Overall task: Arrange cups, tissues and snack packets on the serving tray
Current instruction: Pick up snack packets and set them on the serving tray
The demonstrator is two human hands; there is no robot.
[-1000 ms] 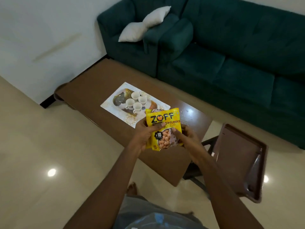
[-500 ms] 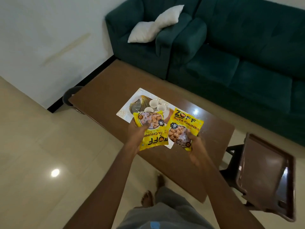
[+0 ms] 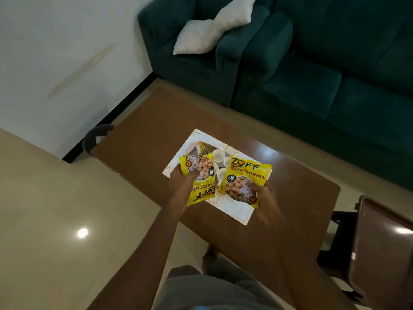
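My left hand (image 3: 181, 186) is closed on a yellow snack packet (image 3: 199, 179), thumb pressed across its front; this packet is turned upside down, its lettering pointing back toward me. My right hand (image 3: 261, 192) grips a second yellow packet (image 3: 244, 181) by its lower right corner, fingers wrapped around the edge, and this one reads the right way up, tilted a little. The two packets sit side by side, nearly touching at their inner edges, both held above the serving tray (image 3: 237, 212), which lies flat on the brown desk (image 3: 156, 121). The tray is white with a gold pattern, and its near corner shows bare just below my right hand. Beyond the packets, partly hidden by them, a cluster of small white cups (image 3: 218, 155) stands on the tray; I cannot tell how many. To my right, off the desk, is a dark brown chair (image 3: 384, 249). Farther back stands a dark green sofa (image 3: 312, 74) with two white cushions (image 3: 212, 30) on its left seat.
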